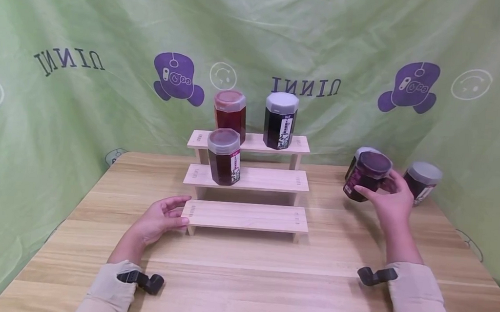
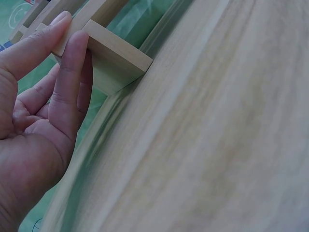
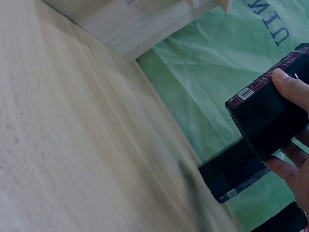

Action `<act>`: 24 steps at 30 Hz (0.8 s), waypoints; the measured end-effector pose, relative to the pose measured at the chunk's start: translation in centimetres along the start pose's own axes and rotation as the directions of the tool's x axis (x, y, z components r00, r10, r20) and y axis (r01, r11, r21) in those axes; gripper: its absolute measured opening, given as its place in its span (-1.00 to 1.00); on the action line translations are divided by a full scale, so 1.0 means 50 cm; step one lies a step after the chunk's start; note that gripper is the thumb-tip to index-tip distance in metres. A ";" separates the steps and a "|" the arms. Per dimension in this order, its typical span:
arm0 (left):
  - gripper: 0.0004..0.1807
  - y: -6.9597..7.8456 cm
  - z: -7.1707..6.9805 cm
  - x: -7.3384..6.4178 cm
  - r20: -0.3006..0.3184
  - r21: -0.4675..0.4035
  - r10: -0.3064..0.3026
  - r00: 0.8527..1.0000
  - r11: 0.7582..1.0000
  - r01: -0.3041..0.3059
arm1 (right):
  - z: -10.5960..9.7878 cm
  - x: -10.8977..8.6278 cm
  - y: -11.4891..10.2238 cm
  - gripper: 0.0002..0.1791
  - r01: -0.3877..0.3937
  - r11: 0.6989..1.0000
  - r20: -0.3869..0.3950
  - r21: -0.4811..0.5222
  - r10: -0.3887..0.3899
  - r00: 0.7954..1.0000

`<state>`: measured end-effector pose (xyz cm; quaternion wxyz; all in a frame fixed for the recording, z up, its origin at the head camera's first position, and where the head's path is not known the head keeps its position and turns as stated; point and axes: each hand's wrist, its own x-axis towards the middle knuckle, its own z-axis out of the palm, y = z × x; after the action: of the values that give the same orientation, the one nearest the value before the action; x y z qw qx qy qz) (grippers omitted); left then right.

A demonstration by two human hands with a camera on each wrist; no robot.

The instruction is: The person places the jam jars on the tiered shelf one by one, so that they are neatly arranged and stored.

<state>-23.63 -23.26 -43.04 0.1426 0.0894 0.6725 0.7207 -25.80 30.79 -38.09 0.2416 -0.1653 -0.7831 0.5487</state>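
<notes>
My right hand [image 1: 395, 204] grips a dark jar [image 1: 364, 178] with a purple-tinted lid at the right of the table, thumb on one side and fingers on the other. The right wrist view shows this jar tilted and clear of the tabletop. Behind it stands another dark jar [image 3: 234, 171], partly hidden; a third, white-lidded jar [image 1: 423, 178] stands beside the hand. My left hand [image 1: 154, 223] pinches the left end of the lowest step of a three-step wooden display stand [image 1: 245, 216], as the left wrist view also shows.
A red jar [image 1: 231, 118] and a dark white-lidded jar [image 1: 281, 124] stand on the top step. Another dark jar [image 1: 224, 161] is on the middle step's left side. A green printed cloth [image 1: 259, 39] hangs behind the wooden table [image 1: 240, 282].
</notes>
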 end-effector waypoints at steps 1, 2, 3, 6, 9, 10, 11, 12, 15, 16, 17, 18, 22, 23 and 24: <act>-0.15 0.000 0.000 0.000 -0.003 -0.001 -0.002 1.000 1.000 0.002 | 0.001 -0.001 -0.003 -0.04 0.001 1.000 0.002 -0.001 -0.001 1.000; -0.15 0.000 0.000 0.001 -0.006 -0.002 -0.004 1.000 1.000 0.004 | 0.002 -0.003 -0.005 -0.04 0.002 1.000 0.005 -0.005 -0.002 1.000; -0.15 0.001 -0.001 0.000 -0.003 -0.002 -0.002 1.000 1.000 0.002 | 0.003 -0.004 -0.008 -0.04 0.006 1.000 0.009 -0.008 -0.006 1.000; -0.16 0.001 -0.001 0.000 -0.001 -0.003 0.002 1.000 1.000 -0.002 | 0.006 -0.009 -0.016 -0.05 0.024 1.000 0.022 -0.015 -0.023 0.999; -0.17 0.001 -0.002 0.000 0.011 -0.002 0.008 1.000 1.000 -0.008 | 0.009 -0.016 -0.023 -0.07 0.049 0.999 0.026 -0.012 -0.049 0.998; -0.17 0.001 -0.002 0.000 0.010 -0.003 0.006 1.000 1.000 -0.006 | 0.010 -0.018 -0.026 -0.07 0.056 0.998 0.027 -0.008 -0.056 0.998; -0.17 0.001 -0.001 0.000 0.010 -0.003 0.006 1.000 1.000 -0.006 | 0.011 -0.020 -0.028 -0.07 0.064 0.998 0.027 -0.001 -0.064 0.998; -0.17 0.001 -0.001 0.000 0.011 -0.002 0.006 1.000 1.000 -0.006 | 0.012 -0.023 -0.030 -0.08 0.069 0.998 0.026 0.002 -0.069 0.997; -0.17 0.002 -0.001 -0.001 0.012 -0.005 0.003 1.000 1.000 -0.003 | 0.016 -0.028 -0.038 -0.08 0.083 0.996 0.028 0.015 -0.083 0.996; -0.17 0.002 0.000 -0.001 0.011 -0.007 0.003 1.000 1.000 -0.003 | 0.017 -0.030 -0.040 -0.08 0.088 0.996 0.029 0.023 -0.089 0.996; -0.17 0.002 0.000 -0.001 0.011 -0.008 0.004 1.000 1.000 -0.004 | 0.019 -0.032 -0.043 -0.08 0.093 0.995 0.030 0.029 -0.094 0.995; -0.17 0.002 0.000 -0.001 0.011 -0.009 0.005 1.000 1.000 -0.005 | 0.020 -0.034 -0.045 -0.09 0.098 0.995 0.032 0.032 -0.099 0.995; -0.16 0.003 0.001 -0.001 0.009 -0.013 0.009 1.000 1.000 -0.009 | 0.025 -0.043 -0.055 -0.09 0.122 0.991 0.048 0.046 -0.125 0.991; -0.15 0.003 0.001 -0.001 0.006 -0.015 0.007 1.000 1.000 -0.007 | 0.026 -0.046 -0.058 -0.09 0.126 0.991 0.053 0.044 -0.128 0.990; -0.15 0.004 0.001 -0.001 0.002 -0.018 0.004 1.000 1.000 -0.004 | 0.026 -0.048 -0.061 -0.08 0.129 0.991 0.059 0.043 -0.131 0.990</act>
<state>-23.56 -23.24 -42.86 0.1426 0.0905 0.6656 0.7269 -24.53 27.46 -36.07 0.2559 -0.0924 -0.7884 0.5517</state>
